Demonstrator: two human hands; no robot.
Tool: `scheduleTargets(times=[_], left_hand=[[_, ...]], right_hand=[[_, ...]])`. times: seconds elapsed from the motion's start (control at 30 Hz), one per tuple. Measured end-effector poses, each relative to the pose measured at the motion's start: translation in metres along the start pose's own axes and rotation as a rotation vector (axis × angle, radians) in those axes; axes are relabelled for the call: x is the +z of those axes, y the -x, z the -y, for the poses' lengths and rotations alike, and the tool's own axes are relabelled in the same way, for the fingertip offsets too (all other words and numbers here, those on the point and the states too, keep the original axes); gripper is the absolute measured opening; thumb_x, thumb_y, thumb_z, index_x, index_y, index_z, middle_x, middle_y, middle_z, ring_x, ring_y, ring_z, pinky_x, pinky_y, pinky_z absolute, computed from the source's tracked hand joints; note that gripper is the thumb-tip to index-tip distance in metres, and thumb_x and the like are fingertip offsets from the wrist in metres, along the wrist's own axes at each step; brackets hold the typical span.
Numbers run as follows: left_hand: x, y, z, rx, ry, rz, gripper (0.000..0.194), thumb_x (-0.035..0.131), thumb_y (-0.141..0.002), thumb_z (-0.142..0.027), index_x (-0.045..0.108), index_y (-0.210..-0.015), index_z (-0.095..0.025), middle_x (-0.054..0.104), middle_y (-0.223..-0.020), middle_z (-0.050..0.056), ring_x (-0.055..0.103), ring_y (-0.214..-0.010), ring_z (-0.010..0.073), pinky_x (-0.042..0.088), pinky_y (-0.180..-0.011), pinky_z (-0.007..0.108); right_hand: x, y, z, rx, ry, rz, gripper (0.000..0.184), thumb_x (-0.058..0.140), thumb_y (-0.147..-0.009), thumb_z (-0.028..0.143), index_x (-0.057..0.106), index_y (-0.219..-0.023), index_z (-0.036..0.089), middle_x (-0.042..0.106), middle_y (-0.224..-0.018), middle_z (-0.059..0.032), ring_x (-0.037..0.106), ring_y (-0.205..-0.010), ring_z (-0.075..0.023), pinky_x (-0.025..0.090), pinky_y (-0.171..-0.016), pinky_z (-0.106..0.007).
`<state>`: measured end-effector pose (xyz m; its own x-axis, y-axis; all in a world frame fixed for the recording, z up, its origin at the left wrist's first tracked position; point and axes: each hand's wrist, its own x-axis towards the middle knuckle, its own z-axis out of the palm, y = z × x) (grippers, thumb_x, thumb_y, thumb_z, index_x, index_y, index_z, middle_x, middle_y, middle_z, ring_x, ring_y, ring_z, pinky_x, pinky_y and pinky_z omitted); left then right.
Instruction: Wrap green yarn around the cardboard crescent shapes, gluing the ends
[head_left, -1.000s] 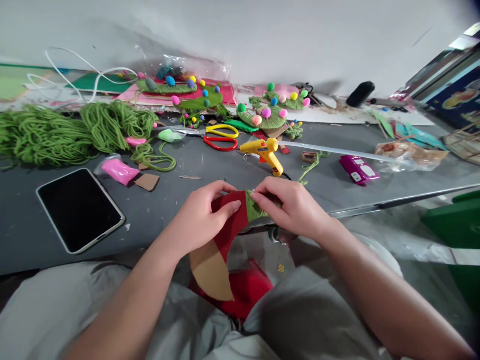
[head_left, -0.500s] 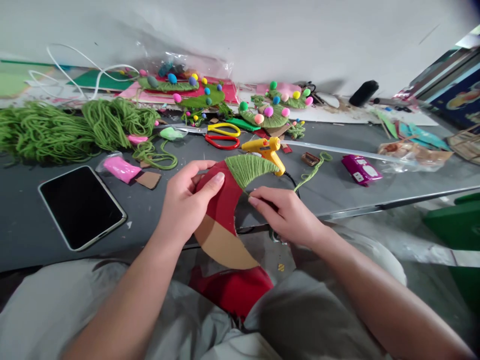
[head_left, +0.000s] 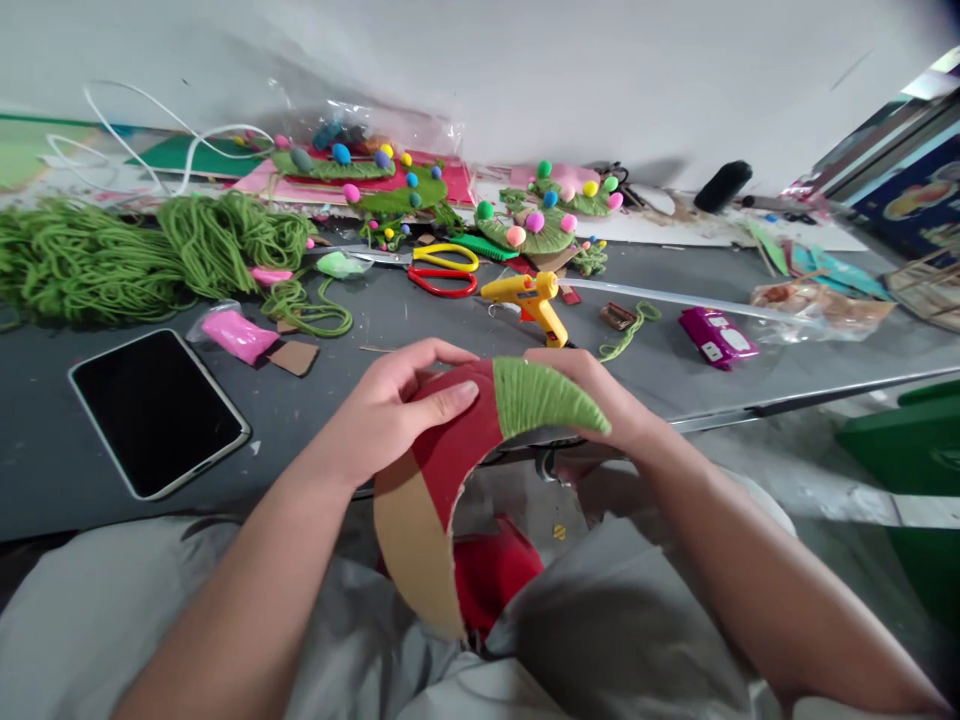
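Observation:
My left hand [head_left: 409,405] grips a crescent-shaped piece of cardboard [head_left: 412,530], thumb on its front face and fingers behind. The middle of the crescent is red and its lower end is bare brown. Green yarn [head_left: 544,395] is wound tightly around the other end, which points right. My right hand [head_left: 619,400] is behind that wrapped end, and its fingers are hidden. Past the hands, a yellow glue gun [head_left: 536,300] lies on the grey table [head_left: 360,390]. A loose green strand [head_left: 634,330] trails on the table to its right.
Green yarn hanks [head_left: 90,260] lie at the left, behind a tablet [head_left: 161,415]. Scissors with red and yellow handles [head_left: 442,270] rest mid-table. Yarn-wrapped crescents with pompoms [head_left: 536,235] line the back. A purple packet [head_left: 718,338] is at the right. Red material [head_left: 491,580] shows below the crescent.
The crescent rose, then came back down and tilted, its brown end now hanging lower. My right hand went from pinching yarn at the inner edge to behind the wrapped end.

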<state>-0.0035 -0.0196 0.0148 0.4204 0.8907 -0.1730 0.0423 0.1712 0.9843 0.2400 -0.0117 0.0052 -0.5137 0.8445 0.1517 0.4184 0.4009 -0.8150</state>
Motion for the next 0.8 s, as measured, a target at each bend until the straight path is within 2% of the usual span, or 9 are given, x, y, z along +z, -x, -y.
scheduleTargets(times=[0.07, 0.13, 0.27, 0.37, 0.5, 0.63, 0.7, 0.8], left_hand=[[-0.001, 0.000, 0.001, -0.012, -0.109, 0.112, 0.030, 0.072, -0.086, -0.044, 0.068, -0.109, -0.026, 0.077, -0.091, 0.004, 0.073, -0.077, 0.0222, 0.058, -0.062, 0.029], [0.000, -0.002, 0.005, -0.001, -0.217, 0.168, 0.029, 0.068, -0.089, -0.044, 0.068, -0.112, -0.027, 0.077, -0.094, 0.004, 0.073, -0.080, 0.0229, 0.057, -0.063, 0.029], [0.003, -0.007, 0.011, 0.086, -0.353, 0.135, 0.026, 0.065, -0.091, -0.043, 0.070, -0.110, -0.026, 0.077, -0.105, 0.004, 0.073, -0.093, 0.0248, 0.057, -0.075, 0.033], [0.005, -0.008, 0.013, 0.136, -0.419, 0.069, 0.024, 0.064, -0.092, -0.042, 0.071, -0.108, -0.026, 0.076, -0.108, 0.004, 0.072, -0.098, 0.0245, 0.055, -0.083, 0.034], [0.007, -0.007, 0.011, 0.144, -0.526, -0.052, 0.021, 0.063, -0.092, -0.042, 0.072, -0.104, -0.026, 0.077, -0.102, 0.003, 0.071, -0.089, 0.0228, 0.053, -0.077, 0.033], [0.008, -0.007, 0.012, 0.140, -0.433, -0.223, 0.025, 0.065, -0.090, -0.045, 0.070, -0.108, -0.027, 0.077, -0.097, 0.003, 0.071, -0.082, 0.0224, 0.053, -0.069, 0.031], [0.007, -0.008, 0.012, 0.166, -0.380, -0.339, 0.031, 0.069, -0.088, -0.046, 0.070, -0.110, -0.026, 0.077, -0.093, 0.003, 0.071, -0.079, 0.0222, 0.053, -0.066, 0.030], [0.005, -0.009, 0.012, 0.203, -0.331, -0.441, 0.035, 0.071, -0.086, -0.046, 0.070, -0.113, -0.024, 0.076, -0.093, 0.004, 0.070, -0.079, 0.0217, 0.052, -0.065, 0.029]], right_hand=[[-0.007, -0.004, 0.000, -0.003, 0.079, 0.028, 0.017, 0.057, -0.095, 0.023, 0.072, -0.098, 0.016, 0.074, -0.094, -0.0046, 0.066, -0.085, -0.0159, 0.050, -0.077, -0.026], [-0.011, -0.010, 0.000, -0.030, 0.154, 0.021, 0.019, 0.055, -0.097, 0.025, 0.072, -0.095, 0.017, 0.074, -0.093, -0.0045, 0.065, -0.083, -0.0149, 0.048, -0.077, -0.026], [-0.009, -0.017, 0.002, -0.047, 0.245, 0.030, 0.021, 0.055, -0.099, 0.030, 0.069, -0.090, 0.017, 0.070, -0.085, -0.0033, 0.060, -0.076, -0.0141, 0.045, -0.073, -0.026], [-0.006, -0.017, 0.009, -0.033, 0.302, 0.003, 0.022, 0.055, -0.099, 0.031, 0.068, -0.088, 0.017, 0.067, -0.080, -0.0021, 0.056, -0.072, -0.0131, 0.041, -0.068, -0.025], [0.000, -0.010, 0.020, -0.023, 0.390, -0.073, 0.018, 0.057, -0.097, 0.030, 0.066, -0.088, 0.017, 0.067, -0.080, -0.0025, 0.056, -0.072, -0.0137, 0.039, -0.065, -0.026], [0.010, -0.001, 0.030, -0.066, 0.418, -0.128, 0.017, 0.054, -0.099, 0.028, 0.066, -0.091, 0.018, 0.068, -0.085, -0.0041, 0.060, -0.076, -0.0150, 0.042, -0.068, -0.027], [0.016, 0.003, 0.032, -0.075, 0.419, -0.131, 0.018, 0.051, -0.101, 0.027, 0.066, -0.097, 0.019, 0.070, -0.092, -0.0057, 0.062, -0.081, -0.0164, 0.044, -0.072, -0.028], [0.025, 0.008, 0.032, -0.073, 0.420, -0.108, 0.021, 0.046, -0.102, 0.026, 0.066, -0.106, 0.020, 0.071, -0.098, -0.0071, 0.064, -0.086, -0.0173, 0.046, -0.076, -0.029]])
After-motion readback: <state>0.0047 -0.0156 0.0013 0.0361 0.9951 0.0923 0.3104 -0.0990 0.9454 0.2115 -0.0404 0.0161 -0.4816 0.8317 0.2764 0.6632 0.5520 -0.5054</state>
